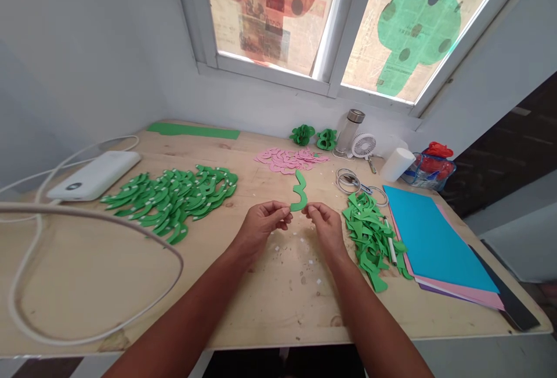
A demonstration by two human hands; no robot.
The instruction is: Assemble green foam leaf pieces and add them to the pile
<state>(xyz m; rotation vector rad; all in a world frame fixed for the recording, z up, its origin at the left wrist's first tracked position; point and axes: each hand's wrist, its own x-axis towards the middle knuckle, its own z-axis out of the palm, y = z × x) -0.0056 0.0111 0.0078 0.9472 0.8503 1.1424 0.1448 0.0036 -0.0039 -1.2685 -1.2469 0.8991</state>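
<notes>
Apparently steadied: wavy green strip (303, 199) between two hands

Left hand (267, 218) pinches the strip's near end; right hand (324, 224) has fingertips at its right edge, can't tell if gripping. Two-sided hold probably keeps it steady. It's above mid-table (278, 314), between left pile of green pieces (174, 192) and right heap of green scraps (365, 224), likely set apart to avoid mixing. Strip: thin, plain green, scalloped edges, narrower far tip.

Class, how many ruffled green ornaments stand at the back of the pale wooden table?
2: left ornament behind the curvy pink cutouts; right ornament just left of the clear, silver-lidded bottle.
</notes>
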